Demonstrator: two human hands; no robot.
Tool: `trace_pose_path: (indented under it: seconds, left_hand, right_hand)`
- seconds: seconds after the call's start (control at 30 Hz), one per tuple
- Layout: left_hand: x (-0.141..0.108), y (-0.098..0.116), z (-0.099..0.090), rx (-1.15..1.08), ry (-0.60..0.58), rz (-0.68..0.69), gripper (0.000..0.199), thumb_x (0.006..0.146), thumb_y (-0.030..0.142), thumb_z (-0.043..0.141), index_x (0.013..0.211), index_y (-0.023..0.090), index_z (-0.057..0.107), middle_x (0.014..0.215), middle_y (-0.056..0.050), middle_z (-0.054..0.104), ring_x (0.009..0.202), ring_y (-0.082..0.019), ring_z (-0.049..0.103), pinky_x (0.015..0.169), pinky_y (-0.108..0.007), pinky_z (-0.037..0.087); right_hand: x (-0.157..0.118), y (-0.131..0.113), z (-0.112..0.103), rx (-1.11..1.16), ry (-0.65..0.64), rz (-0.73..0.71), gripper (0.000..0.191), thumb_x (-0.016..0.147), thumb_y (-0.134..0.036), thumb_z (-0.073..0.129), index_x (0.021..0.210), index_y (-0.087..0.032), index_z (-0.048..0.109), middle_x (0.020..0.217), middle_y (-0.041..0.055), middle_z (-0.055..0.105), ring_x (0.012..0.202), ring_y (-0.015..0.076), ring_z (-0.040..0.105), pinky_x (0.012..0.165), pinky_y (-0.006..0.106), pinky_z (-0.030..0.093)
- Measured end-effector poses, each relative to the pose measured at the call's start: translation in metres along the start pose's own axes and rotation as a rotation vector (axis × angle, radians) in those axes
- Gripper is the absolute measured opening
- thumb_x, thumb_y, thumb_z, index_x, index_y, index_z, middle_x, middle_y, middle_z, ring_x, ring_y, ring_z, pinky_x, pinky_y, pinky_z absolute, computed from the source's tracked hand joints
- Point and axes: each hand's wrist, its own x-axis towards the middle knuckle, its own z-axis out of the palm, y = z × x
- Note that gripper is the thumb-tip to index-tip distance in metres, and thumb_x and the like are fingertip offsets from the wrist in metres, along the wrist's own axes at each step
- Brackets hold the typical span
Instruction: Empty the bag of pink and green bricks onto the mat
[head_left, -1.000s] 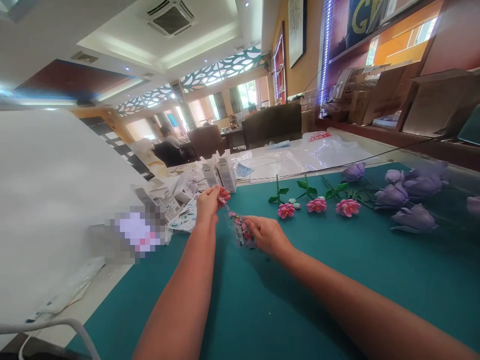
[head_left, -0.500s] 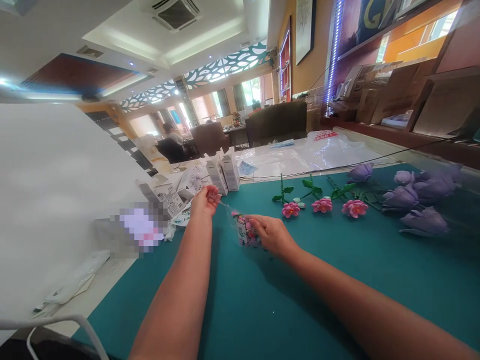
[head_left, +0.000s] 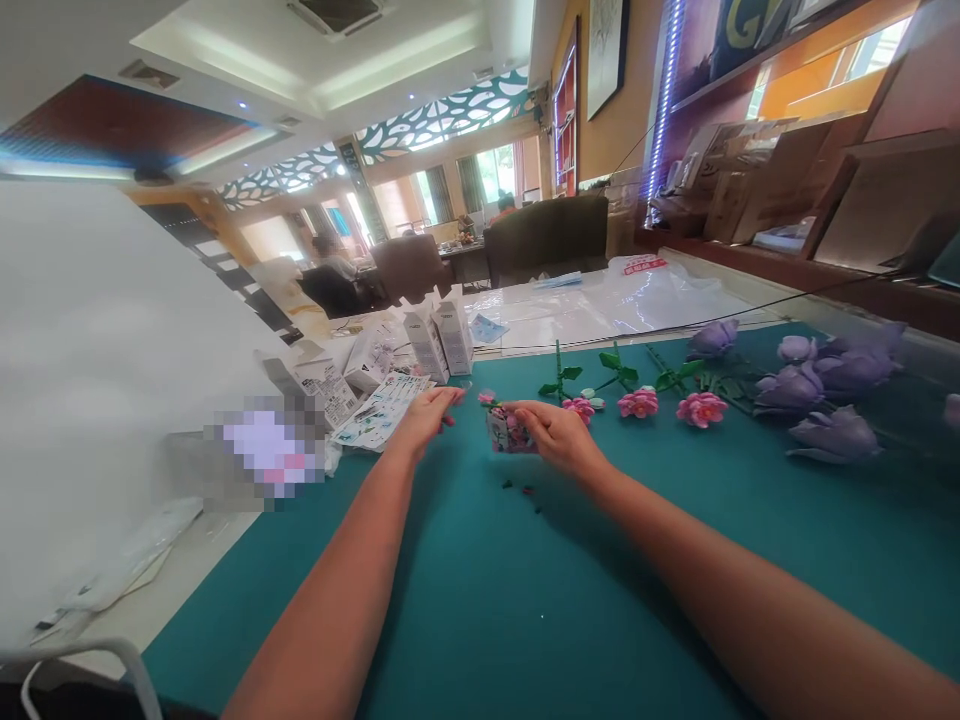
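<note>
My right hand [head_left: 556, 432] grips a small clear plastic bag [head_left: 507, 434] full of pink building-block pieces, holding it above the green mat. A pink piece [head_left: 487, 397] shows at the bag's upper corner. To the left of the bag and apart from it, my left hand [head_left: 426, 422] is closed in a pinch. A faint shiny scrap of clear plastic [head_left: 466, 386] shows at its fingertips. Several tiny dark and red pieces [head_left: 528, 491] lie loose on the mat below the bag.
Pink block flowers [head_left: 638, 403] with green stems lie beyond my right hand. Purple flowers [head_left: 796, 390] lie farther right. White boxes [head_left: 454, 335] stand at the back, beside printed sheets [head_left: 380, 412]. The green mat [head_left: 480, 620] covers the near table.
My left hand has come apart from the bag, where a clear strip stretched between them before. Tiny pieces now lie on the mat. The printed sheets show more fully.
</note>
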Motion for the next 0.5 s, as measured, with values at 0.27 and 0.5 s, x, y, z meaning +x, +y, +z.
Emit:
trace_pose_path:
  seconds: [0.27, 0.5]
  left_hand:
    - [-0.002, -0.023, 0.019, -0.04, -0.252, -0.058, 0.03, 0.078, 0.044, 0.064, 0.09, 0.016, 0.068, 0.103, -0.01, 0.066, 0.083, -0.019, 0.065, 0.064, -0.025, 0.049]
    - [0.003, -0.032, 0.011, -0.084, -0.208, -0.034, 0.033, 0.079, 0.046, 0.062, 0.074, 0.014, 0.065, 0.081, -0.008, 0.066, 0.072, -0.015, 0.062, 0.066, -0.026, 0.049]
  right_hand:
    - [-0.001, 0.018, 0.001, -0.13, -0.044, -0.135, 0.036, 0.095, -0.033, 0.037, 0.118, -0.024, 0.062, 0.111, 0.0061, 0.067, 0.098, 0.0192, 0.062, 0.086, 0.03, 0.046]
    - [0.0, 0.028, 0.005, -0.313, -0.13, -0.161, 0.037, 0.093, -0.033, 0.044, 0.128, -0.025, 0.054, 0.121, 0.0069, 0.062, 0.109, 0.0218, 0.055, 0.091, 0.034, 0.043]
